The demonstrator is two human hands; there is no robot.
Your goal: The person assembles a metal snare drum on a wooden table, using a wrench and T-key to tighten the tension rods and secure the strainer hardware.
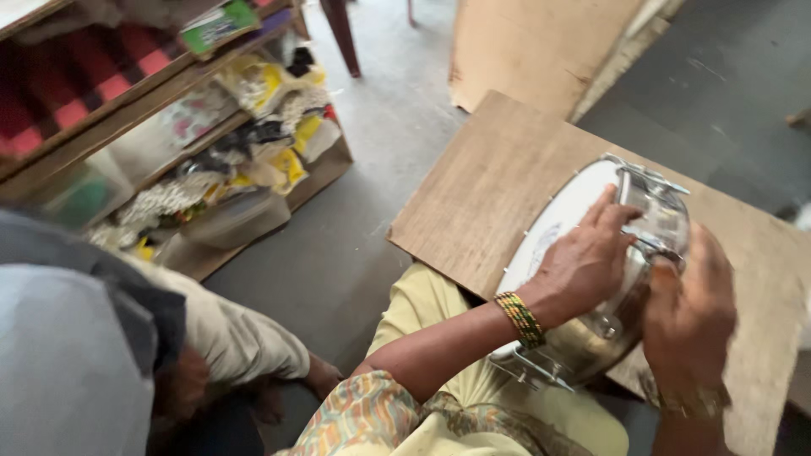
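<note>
left hand (583,262) flat on drum (566,211), grip released | right hand (688,317) blurred, grip unclear | drum underside hidden

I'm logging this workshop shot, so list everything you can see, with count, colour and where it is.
drum: one, shiny metal shell with white head, lying on its side on the board.
wooden board: one, brown, under the drum, right of centre.
plywood sheet: one, light brown, top centre.
shelf unit: one, wooden, upper left, stuffed with yellow and white packets.
checked cloth: one, red and black, top shelf.
other person: one, grey and beige clothing, lower left.
bangles: several, green and gold, on the left wrist.
left hand: resting on the drum head and rim.
right hand: gripping the drum shell.
</note>
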